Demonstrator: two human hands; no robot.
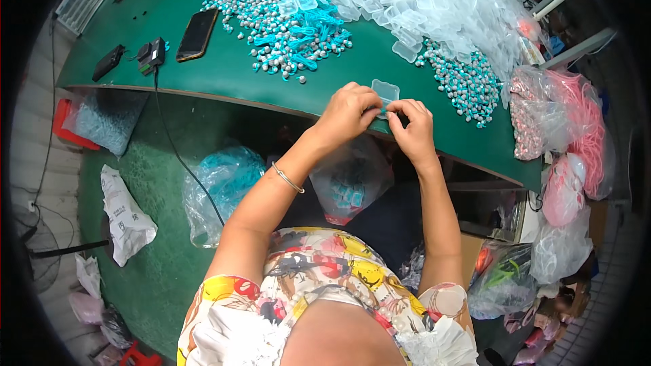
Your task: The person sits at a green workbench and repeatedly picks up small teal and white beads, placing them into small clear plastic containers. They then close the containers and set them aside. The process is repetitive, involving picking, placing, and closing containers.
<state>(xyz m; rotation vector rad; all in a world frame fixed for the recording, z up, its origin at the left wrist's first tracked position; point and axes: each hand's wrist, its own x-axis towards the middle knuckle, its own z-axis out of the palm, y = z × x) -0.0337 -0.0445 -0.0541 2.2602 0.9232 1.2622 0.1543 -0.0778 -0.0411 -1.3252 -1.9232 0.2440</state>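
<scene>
At the table's front edge, a small clear plastic box point(385, 89) has its lid raised. My left hand point(348, 111) pinches it from the left with curled fingers. From the other side, my right hand point(413, 127) grips it between thumb and forefinger. A little turquoise shows between the fingertips; its exact shape is too small to make out. Just right of my hands lies a pile of small grey-and-turquoise pieces point(466, 85). Farther left is a larger heap of similar grey pieces point(261, 17), tangled with turquoise cords point(298, 35).
Clear plastic boxes point(434, 3) are heaped across the back of the green table point(224, 81). A phone point(197, 34) and a black device with a cable point(152, 55) lie at left. Bags of pink cord point(576, 118) crowd the right end. Filled bags point(227, 183) stand below.
</scene>
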